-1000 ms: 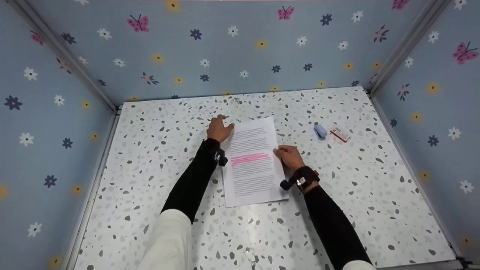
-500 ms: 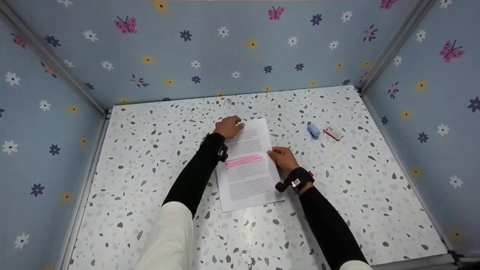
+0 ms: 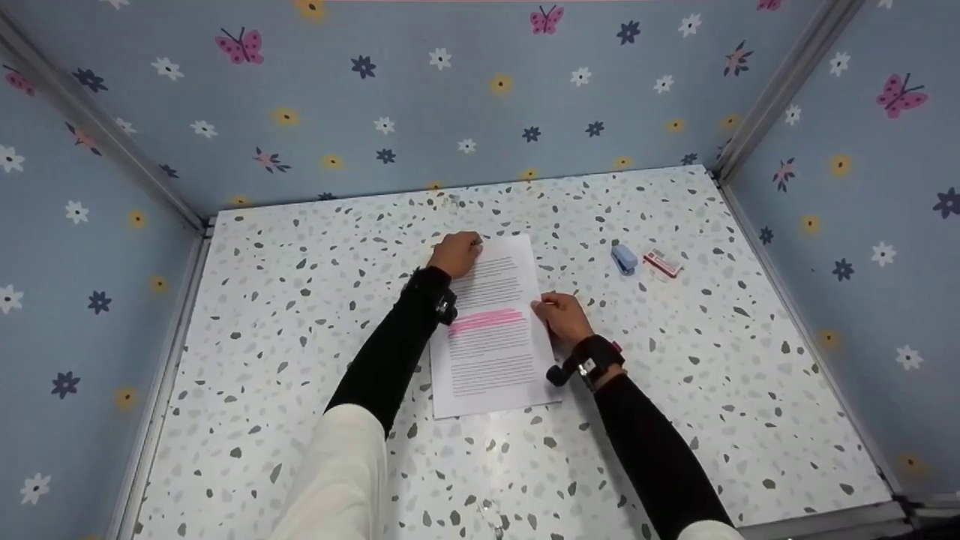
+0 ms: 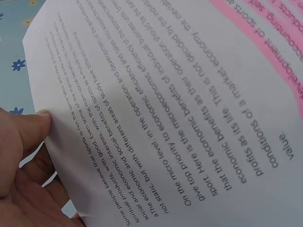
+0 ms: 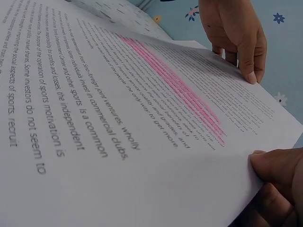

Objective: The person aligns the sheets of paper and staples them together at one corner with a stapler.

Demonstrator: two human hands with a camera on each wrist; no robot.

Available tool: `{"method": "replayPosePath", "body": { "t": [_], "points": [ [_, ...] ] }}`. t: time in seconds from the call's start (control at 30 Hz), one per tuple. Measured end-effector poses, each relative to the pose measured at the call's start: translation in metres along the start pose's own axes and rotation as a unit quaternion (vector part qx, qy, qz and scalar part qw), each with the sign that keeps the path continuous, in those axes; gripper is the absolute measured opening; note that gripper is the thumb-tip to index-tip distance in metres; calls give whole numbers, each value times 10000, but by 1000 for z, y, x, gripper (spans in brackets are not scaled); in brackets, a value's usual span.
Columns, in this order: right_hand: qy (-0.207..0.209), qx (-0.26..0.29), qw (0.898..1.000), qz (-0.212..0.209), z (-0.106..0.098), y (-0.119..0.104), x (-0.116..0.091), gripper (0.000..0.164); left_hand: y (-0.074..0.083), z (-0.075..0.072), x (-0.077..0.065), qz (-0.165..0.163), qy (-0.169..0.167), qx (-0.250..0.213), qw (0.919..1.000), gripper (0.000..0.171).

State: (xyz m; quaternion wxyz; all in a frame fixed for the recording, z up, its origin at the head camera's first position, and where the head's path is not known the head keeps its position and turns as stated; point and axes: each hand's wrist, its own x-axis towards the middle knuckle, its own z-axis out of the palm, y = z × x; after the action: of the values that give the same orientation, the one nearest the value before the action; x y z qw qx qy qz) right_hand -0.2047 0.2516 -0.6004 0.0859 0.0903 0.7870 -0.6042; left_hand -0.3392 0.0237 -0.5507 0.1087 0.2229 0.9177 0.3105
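Printed white paper (image 3: pixel 491 367) with a pink highlighter band across its middle lies before me, upright to my view. My left hand (image 3: pixel 454 253) pinches its upper left edge; in the left wrist view the thumb (image 4: pixel 38 124) lies on top and the other fingers are curled underneath. On the right edge, about midway down, my right hand (image 3: pixel 566 316) pinches the paper, its thumb (image 5: pixel 270 163) on the printed face. Both hands appear in the right wrist view, where the paper's edge stands raised between them. At the bottom right corner a second edge shows under the top sheet.
A small blue stapler (image 3: pixel 624 259) sits on the speckled table (image 3: pixel 300 330), to the right of the paper. Beside it is a red and white little box (image 3: pixel 663 263). Flower-patterned panels (image 3: pixel 420 90) wall the table at the back and both sides.
My left hand has moved right from beside the paper's upper left edge onto it and now grips there. The right hand keeps its hold. The head view has shifted slightly.
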Motion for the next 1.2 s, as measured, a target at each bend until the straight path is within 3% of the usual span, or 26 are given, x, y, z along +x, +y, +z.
{"method": "replayPosePath", "body": {
  "t": [0.23,0.37,0.47,0.6,0.7,0.83,0.97,1.2],
  "points": [
    [92,-630,9979,107,-4,-4,1,24,-2,3,-3,39,117,-153,9998,25],
    [291,-896,9954,188,-26,-15,3,30,-3,9,-7,151,78,-186,9997,25],
    [731,-1244,9895,-61,-50,-24,9,29,-6,15,-9,106,-48,-94,9999,26],
    [1494,-1986,9668,-595,-79,-30,22,26,-12,23,-13,36,-133,-57,9999,25],
    [1816,-2248,9546,-723,-98,-31,33,26,-14,28,-17,82,-150,-86,9998,25],
    [1922,-2365,9508,-566,-116,-29,44,27,-15,39,-20,103,-215,-162,9996,25],
    [1938,-2701,9418,-499,-126,-28,53,29,-17,48,-20,96,-19,-290,9995,24],
    [1858,-3873,9020,-420,-133,-20,69,42,-18,55,-23,247,313,-441,9982,23]
  ]
}}
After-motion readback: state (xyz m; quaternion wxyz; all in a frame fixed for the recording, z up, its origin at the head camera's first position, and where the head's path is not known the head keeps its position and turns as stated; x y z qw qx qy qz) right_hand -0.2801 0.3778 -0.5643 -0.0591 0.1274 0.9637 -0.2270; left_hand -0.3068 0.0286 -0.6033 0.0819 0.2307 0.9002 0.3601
